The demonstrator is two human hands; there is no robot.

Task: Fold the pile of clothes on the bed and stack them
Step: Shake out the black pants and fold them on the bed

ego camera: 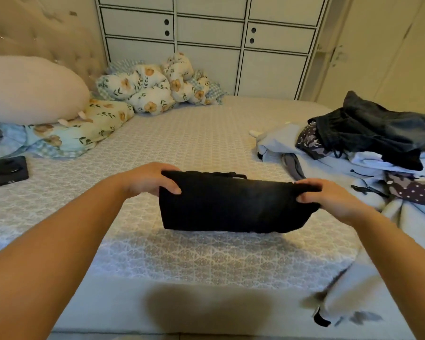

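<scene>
no brand, label or writing can be read on anything here. both my arms reach straight out over the bed (206, 133), bare to the elbow. my left hand (147, 179) grips the left end of a folded black garment (233, 204), thumb curled over the front and fingers behind its top edge. my right hand (329, 197) pinches the right end the same way, fingers wrapped over the top corner. the garment hangs between my hands as a flat dark rectangle, lifted just above the patterned sheet, its shadow falling on the bed below it. the pile of clothes (368, 148) lies unfolded on the right side of the bed, dark pieces on top of pale blue ones. a black phone (9, 170) lies at the left, near the floral pillows (147, 87).
</scene>
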